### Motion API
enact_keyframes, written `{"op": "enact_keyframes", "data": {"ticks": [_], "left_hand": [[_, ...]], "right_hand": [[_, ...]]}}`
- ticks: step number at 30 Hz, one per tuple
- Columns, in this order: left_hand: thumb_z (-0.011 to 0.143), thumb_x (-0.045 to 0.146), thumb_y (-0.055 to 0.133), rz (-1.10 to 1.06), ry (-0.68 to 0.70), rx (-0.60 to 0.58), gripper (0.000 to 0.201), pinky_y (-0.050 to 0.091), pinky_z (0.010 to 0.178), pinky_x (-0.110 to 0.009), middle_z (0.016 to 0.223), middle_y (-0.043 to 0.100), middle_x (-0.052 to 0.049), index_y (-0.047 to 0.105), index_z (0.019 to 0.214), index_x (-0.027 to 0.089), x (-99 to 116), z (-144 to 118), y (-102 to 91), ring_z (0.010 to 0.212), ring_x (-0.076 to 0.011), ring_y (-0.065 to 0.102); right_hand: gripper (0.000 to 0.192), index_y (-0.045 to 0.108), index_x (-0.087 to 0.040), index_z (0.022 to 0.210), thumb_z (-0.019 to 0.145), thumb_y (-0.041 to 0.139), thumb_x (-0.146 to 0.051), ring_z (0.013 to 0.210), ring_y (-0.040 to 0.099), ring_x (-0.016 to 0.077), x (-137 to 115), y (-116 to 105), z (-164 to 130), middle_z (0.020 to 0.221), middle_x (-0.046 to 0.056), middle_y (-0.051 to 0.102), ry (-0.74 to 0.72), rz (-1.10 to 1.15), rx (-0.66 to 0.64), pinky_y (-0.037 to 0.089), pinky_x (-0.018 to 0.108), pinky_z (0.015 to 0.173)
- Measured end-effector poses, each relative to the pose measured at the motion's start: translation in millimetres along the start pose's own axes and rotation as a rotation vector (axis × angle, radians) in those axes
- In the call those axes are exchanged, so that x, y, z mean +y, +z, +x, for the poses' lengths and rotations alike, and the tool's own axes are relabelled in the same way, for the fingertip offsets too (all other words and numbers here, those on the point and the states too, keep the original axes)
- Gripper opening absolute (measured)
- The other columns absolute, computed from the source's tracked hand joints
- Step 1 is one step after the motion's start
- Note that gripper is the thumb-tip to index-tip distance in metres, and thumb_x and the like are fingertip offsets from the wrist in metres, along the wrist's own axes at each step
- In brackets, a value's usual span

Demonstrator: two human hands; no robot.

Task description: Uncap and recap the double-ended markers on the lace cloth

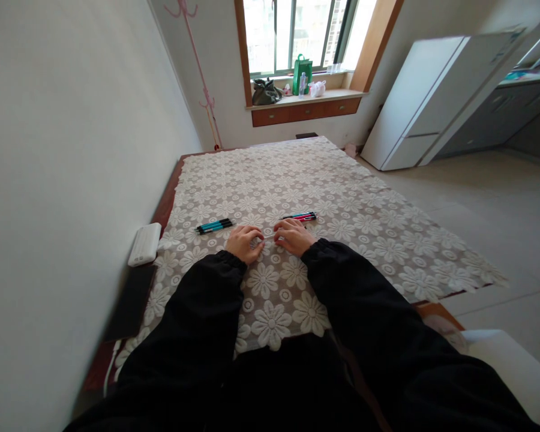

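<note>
Two bare hands meet over a worktop [165, 204] of dark red-brown wood, seen from the wearer's own eyes, with both forearms in loose black sleeves [202, 306] reaching in from the near side. A grey-beige lace tablecloth [270, 174] patterned with cream flowers covers most of the surface. The left hand [245, 243] and right hand [294, 237] are curled, set just apart, thumbs and fingertips pinching a thin, pale strand [269, 236] that spans the small gap between them; it is too fine to tell what it is made of. To the left of the left hand, near it, lies a group of slim teal-and-black pens [214, 226], side by side and slightly slanted. Just beyond the right hand is a second group, blue and pinkish-red pens [303, 216], partly hidden by the fingers. On the left edge, by the white wall [72, 150], sit a white, rounded rectangular block [144, 244] and, nearer, a flat black rectangular object [132, 303], with a white cable [111, 366] at its near end. On the far side, a bright window [297, 36] has a green bag [302, 75] on its sill; a white refrigerator [432, 90] stands at far right.
</note>
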State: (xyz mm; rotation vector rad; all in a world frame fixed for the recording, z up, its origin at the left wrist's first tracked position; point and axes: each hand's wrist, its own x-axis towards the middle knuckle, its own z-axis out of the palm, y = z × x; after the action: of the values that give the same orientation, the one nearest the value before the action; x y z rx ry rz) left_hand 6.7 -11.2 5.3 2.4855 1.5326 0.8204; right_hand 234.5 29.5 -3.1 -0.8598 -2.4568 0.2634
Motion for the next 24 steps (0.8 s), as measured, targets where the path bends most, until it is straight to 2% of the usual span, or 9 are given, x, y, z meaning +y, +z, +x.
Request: {"op": "enact_keyframes", "data": {"ticks": [5,11,15,24], "left_hand": [[0.083,0.041,0.071,-0.041,0.143,-0.033,0.017,0.044,0.103,-0.043,0.113,0.070,-0.003,0.072,0.091,0.026,-3,1,2.5,0.113,-0.0236,0.059],[0.088,0.042,0.067,-0.093,0.216,-0.021,0.016,0.045,0.104,-0.041,0.112,0.071,-0.002,0.072,0.091,0.027,-10,1,8.2,0.112,-0.0212,0.059],[0.089,0.037,0.065,-0.119,0.221,-0.029,0.013,0.046,0.103,-0.040,0.110,0.071,-0.002,0.071,0.089,0.026,-7,2,6.7,0.110,-0.0198,0.060],[0.081,0.030,0.068,-0.041,0.156,-0.029,0.007,0.046,0.101,-0.045,0.110,0.070,-0.003,0.070,0.082,0.024,2,1,-0.5,0.111,-0.0241,0.059]], "right_hand": [[0.006,0.071,-0.023,0.091,0.091,0.066,-0.027,0.108,0.054,0.0221,-5,2,1,0.108,0.005,0.066,-0.047,0.042,0.004,0.036,0.039,0.100],[0.012,0.070,-0.023,0.093,0.092,0.065,-0.034,0.107,0.054,0.0223,-6,9,1,0.108,0.005,0.066,-0.044,0.070,-0.005,0.037,0.039,0.098],[0.013,0.070,-0.023,0.094,0.092,0.066,-0.035,0.108,0.054,0.0225,-4,11,1,0.109,0.005,0.066,-0.042,0.077,-0.011,0.037,0.039,0.099],[0.004,0.071,-0.024,0.089,0.088,0.068,-0.025,0.110,0.054,0.0234,-2,2,1,0.109,0.005,0.067,-0.004,0.035,-0.016,0.036,0.041,0.100]]}}
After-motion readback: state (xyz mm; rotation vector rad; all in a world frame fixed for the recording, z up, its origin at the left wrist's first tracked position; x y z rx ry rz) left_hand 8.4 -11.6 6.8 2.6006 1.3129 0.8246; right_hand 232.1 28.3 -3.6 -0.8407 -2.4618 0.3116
